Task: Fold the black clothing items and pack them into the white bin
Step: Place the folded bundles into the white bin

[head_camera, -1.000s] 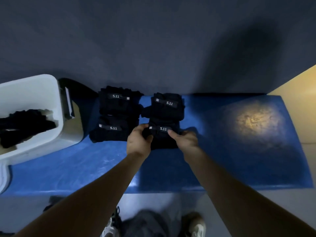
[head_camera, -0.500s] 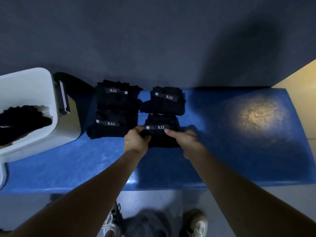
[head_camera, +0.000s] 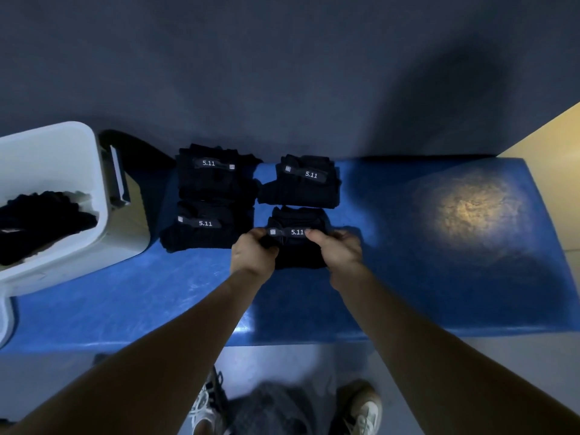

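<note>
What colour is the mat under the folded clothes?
Blue. The mat shows in the head view, with a yellowish light patch on its right side.

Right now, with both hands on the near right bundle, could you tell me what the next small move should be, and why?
Probably lift that folded bundle and carry it left to the white bin. The left hand and right hand already pinch its two sides, it looks fully folded, and the bin holds black clothing with room left.

Four folded bundles (head_camera: pixel 216 196) sit two-by-two on the table (head_camera: pixel 408 277); left, the bin (head_camera: pixel 62 152) holds what seems more clothing (head_camera: pixel 40 221).
</note>
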